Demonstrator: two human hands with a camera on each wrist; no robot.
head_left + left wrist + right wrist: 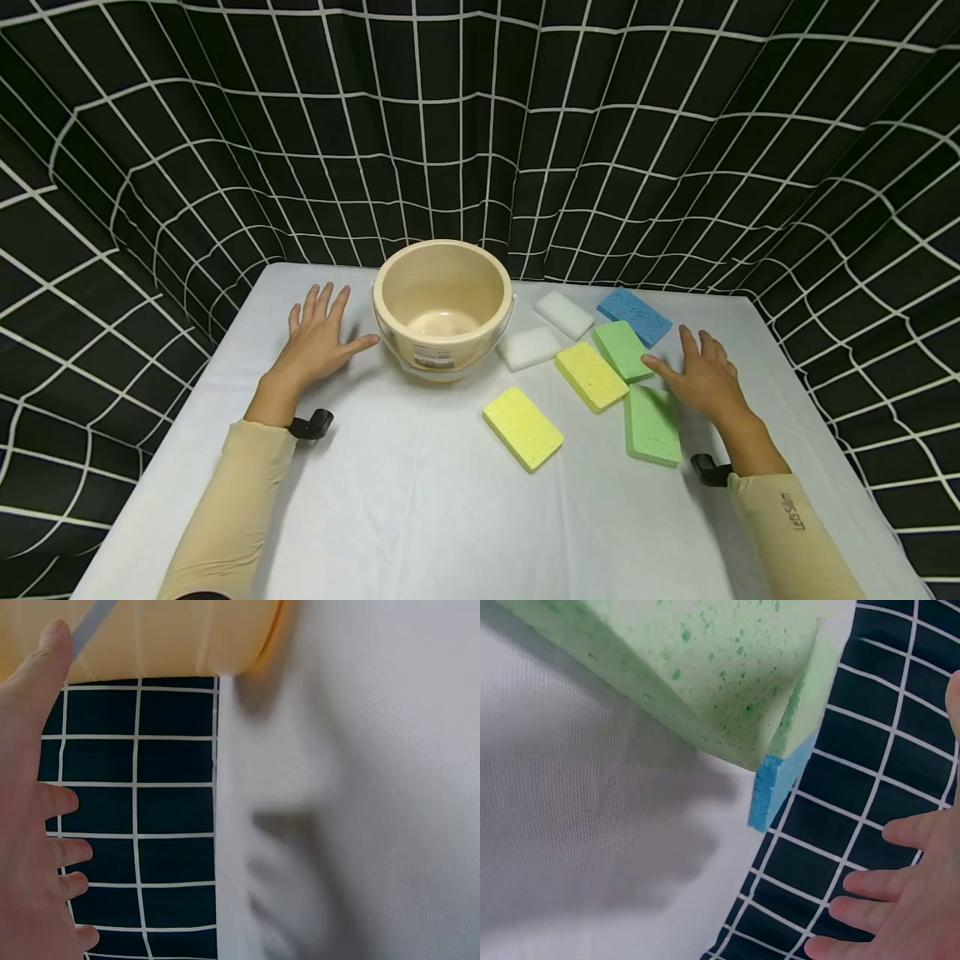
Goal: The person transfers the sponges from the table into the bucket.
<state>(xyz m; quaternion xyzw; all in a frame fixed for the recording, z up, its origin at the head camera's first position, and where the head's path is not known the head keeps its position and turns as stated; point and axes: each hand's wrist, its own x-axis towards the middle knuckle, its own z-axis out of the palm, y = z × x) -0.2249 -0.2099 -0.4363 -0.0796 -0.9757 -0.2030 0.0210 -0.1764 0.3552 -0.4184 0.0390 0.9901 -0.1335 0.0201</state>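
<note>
A cream bucket (442, 333) with a wire handle stands upright at the back of the table. My left hand (318, 337) hovers to its left, fingers spread, the thumb close to the bucket's side; nothing is held. Right of the bucket lie two white sponges (564, 315), two yellow sponges (522, 428), two green sponges (652, 425) and a blue sponge (635, 317). Beside the green ones my right hand (705, 375) is held over the table with fingers extended and holds nothing. In the right wrist view, a green sponge (705, 667) and the blue sponge (769, 791) appear.
A white cloth covers the table (420, 517). Black curtains with a white grid (465, 125) hang behind it and along both sides. A black wrist camera (313, 425) sits on the left wrist, another camera (708, 471) on the right.
</note>
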